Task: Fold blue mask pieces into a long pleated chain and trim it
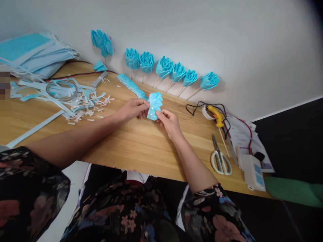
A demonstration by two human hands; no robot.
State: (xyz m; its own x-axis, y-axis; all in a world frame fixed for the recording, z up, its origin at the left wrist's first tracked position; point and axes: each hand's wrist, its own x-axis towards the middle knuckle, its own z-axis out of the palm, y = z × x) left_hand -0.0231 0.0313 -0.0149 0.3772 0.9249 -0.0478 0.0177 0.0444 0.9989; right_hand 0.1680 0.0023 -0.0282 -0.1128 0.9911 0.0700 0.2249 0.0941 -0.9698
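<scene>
While the left hand (pixel 133 109) and right hand (pixel 170 122) both pinch the pleated blue strip (pixel 154 105) above the wooden table (pixel 141 141), the fingertips should, in my judgement, grip lightly at the edges, keeping every fold aligned and uncrushed.

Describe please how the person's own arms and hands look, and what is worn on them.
The left hand and right hand wear no gloves, and both wrists look bare. The left sleeve and right sleeve are loose, black, printed with pinkish and blue flowers, and end near the elbows.
</scene>
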